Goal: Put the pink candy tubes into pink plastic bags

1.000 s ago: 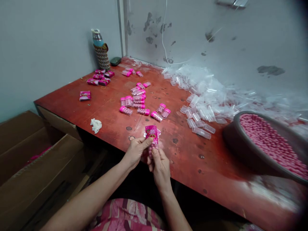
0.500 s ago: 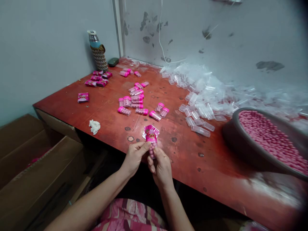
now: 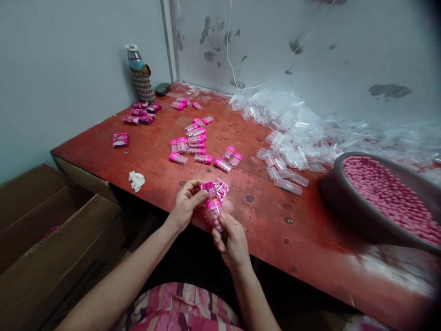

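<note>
Between both hands, over the table's front edge, is a clear tube of pink balls (image 3: 216, 218) with a printed pink wrapper (image 3: 211, 198) on its upper part. My right hand (image 3: 233, 239) pinches the tube's lower end. My left hand (image 3: 188, 202) grips the wrapper's upper left part between thumb and fingers. Just behind lie a few flat pink wrappers (image 3: 221, 187) on the table. Farther back, several filled tubes with pink caps (image 3: 195, 142) lie in loose groups.
On the red table (image 3: 155, 161) are a white crumpled tissue (image 3: 137, 181), pink packets (image 3: 120, 139), a bottle in a knitted cover (image 3: 141, 82), a heap of clear empty tubes (image 3: 296, 133) and a basin (image 3: 327, 193) of pink balls. Cardboard boxes (image 3: 65, 248) stand lower left.
My left hand has moved left and up from the tube's middle to the wrapper's upper part. The tube now leans more to the left, uncovering more of the flat wrappers behind.
</note>
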Demonstrator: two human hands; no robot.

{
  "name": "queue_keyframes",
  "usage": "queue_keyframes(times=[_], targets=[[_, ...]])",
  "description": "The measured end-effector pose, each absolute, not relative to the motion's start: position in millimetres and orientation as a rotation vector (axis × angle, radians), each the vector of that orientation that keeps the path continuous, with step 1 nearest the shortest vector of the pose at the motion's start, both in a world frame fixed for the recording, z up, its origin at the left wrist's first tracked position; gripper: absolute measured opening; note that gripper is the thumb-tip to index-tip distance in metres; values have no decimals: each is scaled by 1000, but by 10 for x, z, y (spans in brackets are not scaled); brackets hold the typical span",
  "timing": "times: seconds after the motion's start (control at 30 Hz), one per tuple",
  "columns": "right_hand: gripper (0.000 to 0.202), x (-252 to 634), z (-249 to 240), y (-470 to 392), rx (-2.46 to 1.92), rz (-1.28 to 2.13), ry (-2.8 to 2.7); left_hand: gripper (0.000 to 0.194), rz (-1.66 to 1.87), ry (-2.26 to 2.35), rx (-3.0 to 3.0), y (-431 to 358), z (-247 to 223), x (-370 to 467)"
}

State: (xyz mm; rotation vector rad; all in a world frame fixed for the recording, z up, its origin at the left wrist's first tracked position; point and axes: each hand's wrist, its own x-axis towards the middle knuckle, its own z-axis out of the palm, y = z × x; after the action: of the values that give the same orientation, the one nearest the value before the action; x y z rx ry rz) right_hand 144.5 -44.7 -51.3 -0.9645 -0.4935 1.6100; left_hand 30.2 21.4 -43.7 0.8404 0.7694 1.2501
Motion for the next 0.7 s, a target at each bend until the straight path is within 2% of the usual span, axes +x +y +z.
queue_keyframes(times=[0.17, 0.37, 0.7], targets=[[23, 1462, -538, -456, -952, 1619, -492, 16, 1211, 836, 973, 255, -477, 277], [22, 1500, -537, -447, -956, 1591, -515, 22, 1077, 830, 1118, 328, -352, 222], [28, 1561, -520, -460, -1075, 1559, -661, 21, 967, 770, 1166, 373, -250, 204]])
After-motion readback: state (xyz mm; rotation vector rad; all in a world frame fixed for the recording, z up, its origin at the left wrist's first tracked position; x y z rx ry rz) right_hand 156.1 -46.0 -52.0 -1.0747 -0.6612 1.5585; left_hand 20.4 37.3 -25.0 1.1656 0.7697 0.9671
